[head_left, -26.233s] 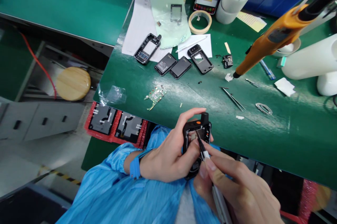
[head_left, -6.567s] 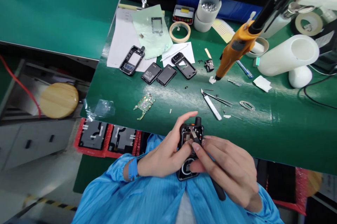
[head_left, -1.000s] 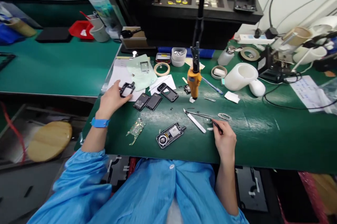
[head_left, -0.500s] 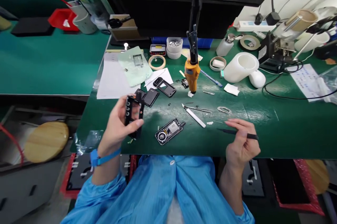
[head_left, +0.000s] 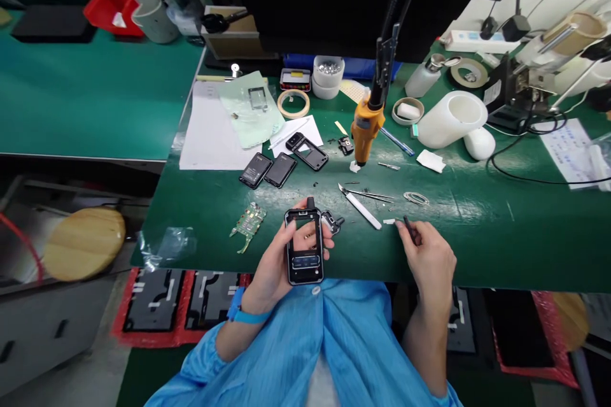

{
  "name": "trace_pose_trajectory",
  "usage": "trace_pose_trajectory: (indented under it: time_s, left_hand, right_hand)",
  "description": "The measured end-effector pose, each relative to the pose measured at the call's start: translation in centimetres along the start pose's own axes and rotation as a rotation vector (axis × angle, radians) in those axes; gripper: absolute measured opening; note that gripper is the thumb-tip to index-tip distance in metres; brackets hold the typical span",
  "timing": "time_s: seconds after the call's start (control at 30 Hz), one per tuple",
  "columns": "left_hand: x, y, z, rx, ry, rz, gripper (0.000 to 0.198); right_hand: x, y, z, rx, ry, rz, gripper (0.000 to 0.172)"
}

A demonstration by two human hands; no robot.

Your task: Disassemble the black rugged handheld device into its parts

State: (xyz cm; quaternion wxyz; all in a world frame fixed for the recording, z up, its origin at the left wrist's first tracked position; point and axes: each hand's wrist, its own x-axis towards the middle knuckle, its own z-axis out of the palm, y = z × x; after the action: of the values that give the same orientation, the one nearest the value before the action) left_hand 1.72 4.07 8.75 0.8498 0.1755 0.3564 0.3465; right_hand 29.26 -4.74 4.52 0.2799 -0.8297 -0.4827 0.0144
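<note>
My left hand [head_left: 274, 267] grips a black phone front frame [head_left: 304, 246] with an open screen window, held upright over the front edge of the green bench [head_left: 477, 228]. Behind it on the mat lies the black phone rear housing [head_left: 331, 221], mostly hidden by the frame. My right hand [head_left: 429, 257] rests on the mat to the right, fingers pinched round a thin black tool [head_left: 409, 227]. A white-handled knife [head_left: 363, 209] and metal tweezers [head_left: 372, 194] lie just beyond it. A green circuit board [head_left: 247, 223] lies left of the frame.
An orange electric screwdriver [head_left: 365, 130] hangs on a black arm over the bench middle. Two black batteries [head_left: 268, 170], another phone shell [head_left: 309, 151], papers [head_left: 210, 133], a tape ring [head_left: 293, 103] and white rolls [head_left: 451, 119] lie farther back. Red trays [head_left: 181, 299] sit below the bench.
My left hand brought the front frame from the left to the middle, over the rear housing. My right hand moved left and lowered the black tool to the mat.
</note>
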Motion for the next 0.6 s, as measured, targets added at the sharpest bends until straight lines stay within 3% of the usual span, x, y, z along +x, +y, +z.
trace_pose_trajectory:
  time_s: [0.2,0.43,0.6]
  left_hand:
    - [-0.6,0.3,0.1,-0.071,-0.016,0.002,0.085]
    - [-1.7,-0.2,-0.3,-0.109,0.037,0.066,0.083]
    - [-2.3,-0.2,-0.3,-0.188,-0.111,0.066,0.081]
  right_hand:
    - [-0.7,0.8,0.6,-0.037,0.056,-0.071,0.057]
    - [-1.6,-1.1,3.8,0.025,-0.067,-0.231,0.036]
    - [-1.6,-1.5,4.7,0.04,-0.082,-0.231,0.036]
